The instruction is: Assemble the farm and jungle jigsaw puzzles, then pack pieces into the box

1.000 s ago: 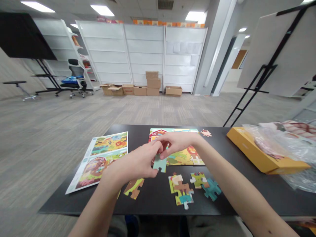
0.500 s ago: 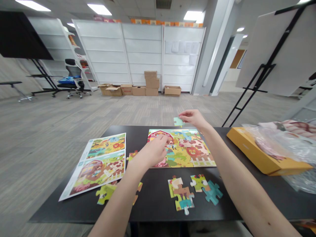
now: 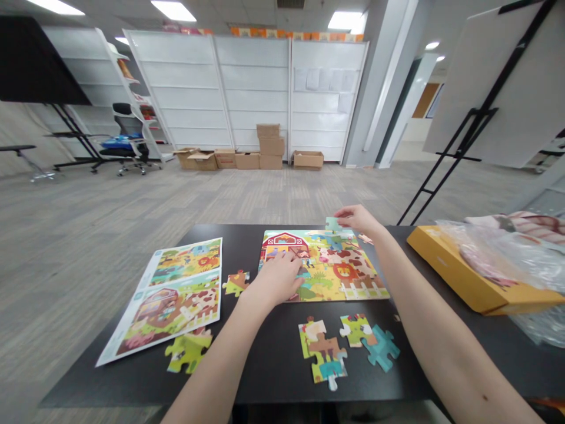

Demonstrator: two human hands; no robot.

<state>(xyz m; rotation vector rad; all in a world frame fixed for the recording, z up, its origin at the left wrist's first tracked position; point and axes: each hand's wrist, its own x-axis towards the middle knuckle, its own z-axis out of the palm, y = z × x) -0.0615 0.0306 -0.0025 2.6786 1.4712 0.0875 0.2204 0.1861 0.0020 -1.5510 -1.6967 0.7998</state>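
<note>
On a black table, the right hand pinches a teal puzzle piece at the top edge of the farm puzzle, the left hand resting on it with open fingers.

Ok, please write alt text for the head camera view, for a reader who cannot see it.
A person's left hand rests on a farm-animal jigsaw puzzle on a black table, while the right hand holds a pale teal piece at its far edge. A printed picture sheet and loose pieces lie beside the puzzle.
</note>
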